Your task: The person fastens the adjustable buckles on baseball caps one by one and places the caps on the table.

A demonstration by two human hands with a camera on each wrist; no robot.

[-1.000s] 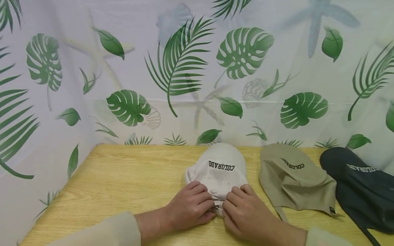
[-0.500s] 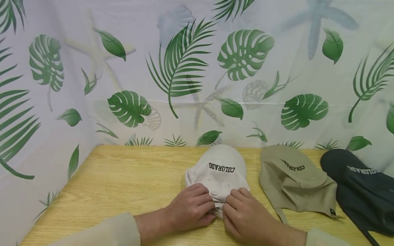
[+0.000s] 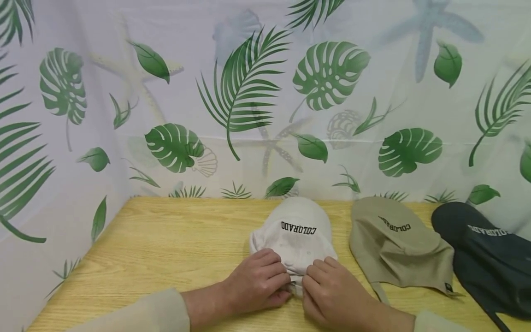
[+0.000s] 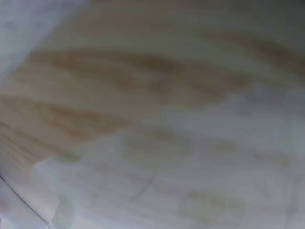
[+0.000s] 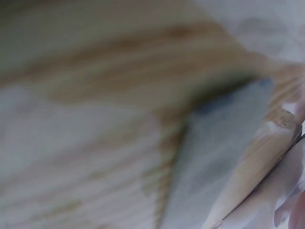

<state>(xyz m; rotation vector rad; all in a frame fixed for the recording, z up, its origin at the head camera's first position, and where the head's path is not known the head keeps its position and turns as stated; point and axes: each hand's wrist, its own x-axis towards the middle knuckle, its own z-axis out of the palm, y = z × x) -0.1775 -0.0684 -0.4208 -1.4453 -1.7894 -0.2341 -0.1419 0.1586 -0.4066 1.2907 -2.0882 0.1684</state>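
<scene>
A white baseball cap (image 3: 296,244) lies on the table in the head view, its brim toward the back and its black COLORADO lettering upside down. My left hand (image 3: 259,281) grips its near left edge, fingers curled over the fabric. On the near right edge, my right hand (image 3: 333,293) holds the cap the same way. Between the hands shows a narrow strip of the cap's near end, the strap side. Fingertips and thumbs are mostly hidden. At the right edge of the right wrist view, part of the white cap (image 5: 264,200) appears.
To the right lie a khaki cap (image 3: 398,244) and a dark navy cap (image 3: 489,258), both lettered COLORADO with straps trailing forward. The wooden table (image 3: 166,244) meets a leaf-print curtain (image 3: 257,92) at the back and left. Both wrist views are mostly blurred.
Both hands keep their hold on the white cap. The right hand has shifted very slightly right and nearer. The scene sits a little lower in the head view.
</scene>
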